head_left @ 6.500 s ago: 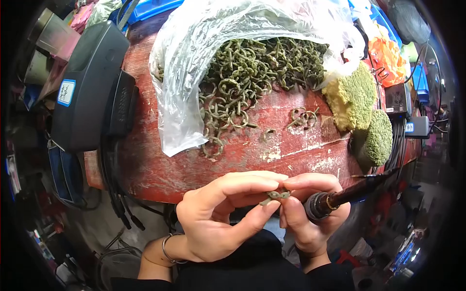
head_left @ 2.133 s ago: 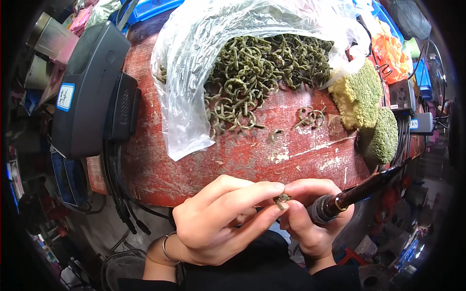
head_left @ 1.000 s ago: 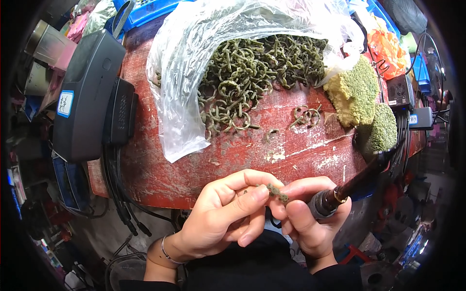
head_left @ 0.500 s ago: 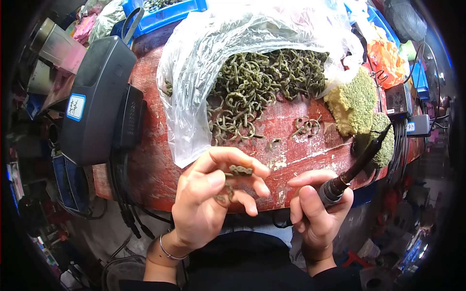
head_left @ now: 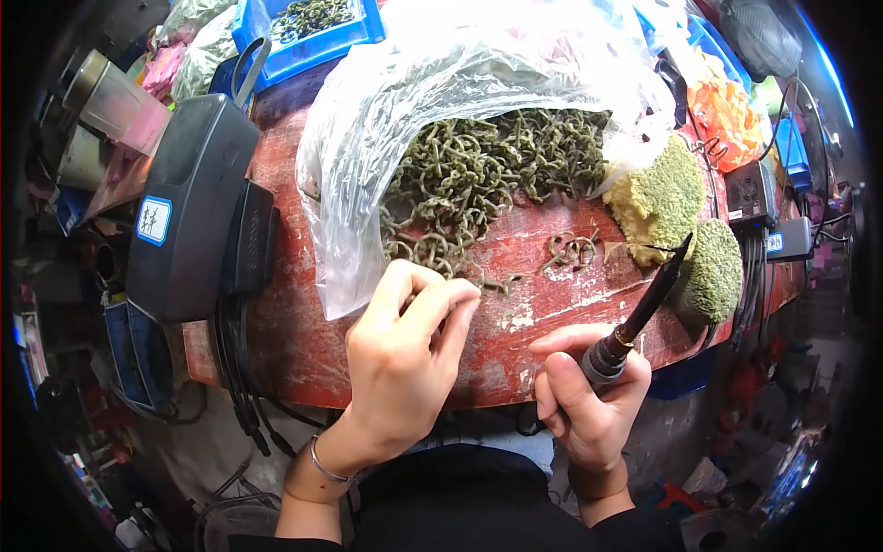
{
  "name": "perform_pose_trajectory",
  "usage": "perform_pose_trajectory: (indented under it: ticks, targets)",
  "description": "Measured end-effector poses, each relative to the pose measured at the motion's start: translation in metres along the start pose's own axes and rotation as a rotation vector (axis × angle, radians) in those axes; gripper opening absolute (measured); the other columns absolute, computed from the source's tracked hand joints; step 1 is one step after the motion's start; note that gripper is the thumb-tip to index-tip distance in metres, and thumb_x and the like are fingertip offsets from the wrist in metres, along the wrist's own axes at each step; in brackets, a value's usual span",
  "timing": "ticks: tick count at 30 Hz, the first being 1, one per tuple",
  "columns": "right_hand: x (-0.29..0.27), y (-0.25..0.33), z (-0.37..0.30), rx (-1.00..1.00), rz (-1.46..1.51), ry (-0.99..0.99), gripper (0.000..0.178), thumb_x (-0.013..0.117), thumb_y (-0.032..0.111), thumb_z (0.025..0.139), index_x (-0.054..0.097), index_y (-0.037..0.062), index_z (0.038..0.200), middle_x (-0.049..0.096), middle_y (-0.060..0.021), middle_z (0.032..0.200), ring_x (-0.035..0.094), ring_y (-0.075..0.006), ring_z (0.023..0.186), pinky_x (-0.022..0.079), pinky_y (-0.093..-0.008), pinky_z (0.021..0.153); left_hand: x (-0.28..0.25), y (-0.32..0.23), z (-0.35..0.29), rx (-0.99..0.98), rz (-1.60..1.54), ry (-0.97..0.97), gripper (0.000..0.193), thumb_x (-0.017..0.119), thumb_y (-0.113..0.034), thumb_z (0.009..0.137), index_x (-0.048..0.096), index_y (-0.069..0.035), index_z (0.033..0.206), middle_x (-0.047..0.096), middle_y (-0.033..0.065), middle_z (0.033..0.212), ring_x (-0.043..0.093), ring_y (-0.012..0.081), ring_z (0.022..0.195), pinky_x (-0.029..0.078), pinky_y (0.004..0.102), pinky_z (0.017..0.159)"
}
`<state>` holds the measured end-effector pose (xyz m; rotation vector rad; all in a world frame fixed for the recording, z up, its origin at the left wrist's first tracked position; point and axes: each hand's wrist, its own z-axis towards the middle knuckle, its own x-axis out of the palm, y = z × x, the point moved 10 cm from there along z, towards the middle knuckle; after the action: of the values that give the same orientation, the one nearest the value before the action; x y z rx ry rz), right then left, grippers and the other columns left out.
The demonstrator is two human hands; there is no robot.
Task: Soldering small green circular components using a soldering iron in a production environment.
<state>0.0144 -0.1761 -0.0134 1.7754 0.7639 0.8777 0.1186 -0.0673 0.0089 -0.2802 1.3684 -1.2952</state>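
A large heap of small curled, ring-like olive-green pieces (head_left: 469, 166) lies at the mouth of a clear plastic bag (head_left: 354, 216). At the near left edge of this heap is my left hand (head_left: 397, 354), its back up and its fingers drawn together; whatever they pinch is hidden. Just beyond its fingertips lies a loose green piece (head_left: 498, 285). My right hand (head_left: 598, 405) grips a dark pen-shaped tool (head_left: 644, 313) with a knurled grey collar and a narrow black tip. That tip points up and away, in front of a rough yellow-green spongy lump (head_left: 658, 198).
A few more curled pieces (head_left: 572, 249) lie mid-table on the worn red tabletop (head_left: 543, 368). A second spongy lump (head_left: 716, 271) sits at the right. To the left stands a black box-shaped device (head_left: 189, 212) with cables below. A blue tray (head_left: 354, 37) holds similar pieces.
My left hand has turned from palm up, with green pieces on its fingers, to back up, and its fingers have closed. The tool in my right hand has shifted slightly left.
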Motion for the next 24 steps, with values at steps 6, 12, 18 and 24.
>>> perform_pose_trajectory:
  ticks: [6, 12, 18, 24]
  targets:
    - [-0.004, -0.002, 0.0, 0.002, -0.008, -0.013, 0.013, 0.054, 0.001, 0.083, 0.057, -0.0046, 0.095, 0.054, -0.0035, 0.057, 0.042, -0.0026, 0.045, 0.03, -0.0165, 0.041, 0.003, -0.003, -0.002, -0.005, 0.088, -0.013, 0.016, 0.066, 0.003, 0.069, 0.062, -0.003, 0.083, 0.049, 0.0021, 0.072, 0.039, 0.0063, 0.049, 0.033, 0.0207, 0.044]
    - [-0.012, 0.0, -0.001, 0.003, -0.018, -0.042, 0.013, 0.054, 0.002, 0.084, 0.057, -0.0042, 0.095, 0.054, -0.0038, 0.057, 0.041, -0.0028, 0.043, 0.03, -0.0169, 0.039, 0.004, -0.013, 0.001, 0.03, 0.054, -0.033, 0.021, 0.066, 0.002, 0.07, 0.063, -0.004, 0.09, 0.049, 0.0028, 0.072, 0.04, 0.0074, 0.049, 0.034, 0.0215, 0.044]
    - [-0.029, 0.009, 0.005, -0.047, -0.093, -0.164, 0.017, 0.054, 0.001, 0.083, 0.057, -0.004, 0.098, 0.053, -0.0035, 0.056, 0.038, -0.0022, 0.039, 0.027, -0.0169, 0.037, 0.027, -0.028, 0.002, 0.095, 0.009, 0.052, 0.026, 0.065, 0.001, 0.071, 0.062, -0.006, 0.096, 0.05, 0.0047, 0.073, 0.045, 0.0115, 0.049, 0.038, 0.0248, 0.045]
    - [-0.035, 0.016, 0.036, 0.024, -0.38, -0.146, 0.03, 0.054, 0.003, 0.083, 0.049, -0.0001, 0.113, 0.057, -0.0004, 0.064, 0.041, -0.0012, 0.044, 0.033, -0.0179, 0.039, 0.042, -0.03, 0.003, 0.078, 0.038, 0.094, 0.033, 0.063, -0.001, 0.073, 0.056, -0.007, 0.105, 0.049, 0.0073, 0.077, 0.051, 0.0169, 0.053, 0.042, 0.0294, 0.048]
